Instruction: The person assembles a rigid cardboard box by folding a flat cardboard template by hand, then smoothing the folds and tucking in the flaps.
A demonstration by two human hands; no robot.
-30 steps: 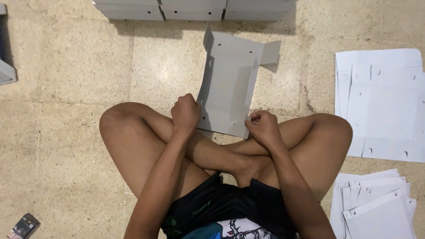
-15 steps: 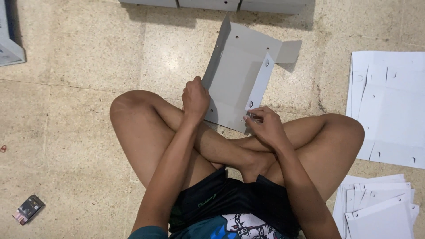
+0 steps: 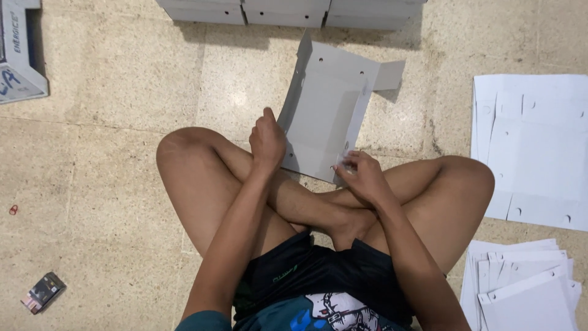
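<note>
I sit cross-legged on a speckled stone floor. A flat grey cardboard box blank (image 3: 327,110) lies partly folded in front of my shins, its left side wall raised and a flap sticking out at its far right corner. My left hand (image 3: 267,142) grips the near end of the raised left wall, thumb up. My right hand (image 3: 361,175) pinches the blank's near right edge with its fingertips.
A row of folded grey boxes (image 3: 288,11) stands along the far edge. A printed carton (image 3: 18,55) sits far left. Flat white blanks (image 3: 539,141) lie at the right, with a stack of more blanks (image 3: 527,285) near right. A small dark packet (image 3: 43,292) lies near left.
The blank's left wall has been folded up higher and the blank has shifted slightly right. Both hands stayed on its near edges; the view has moved a little closer.
</note>
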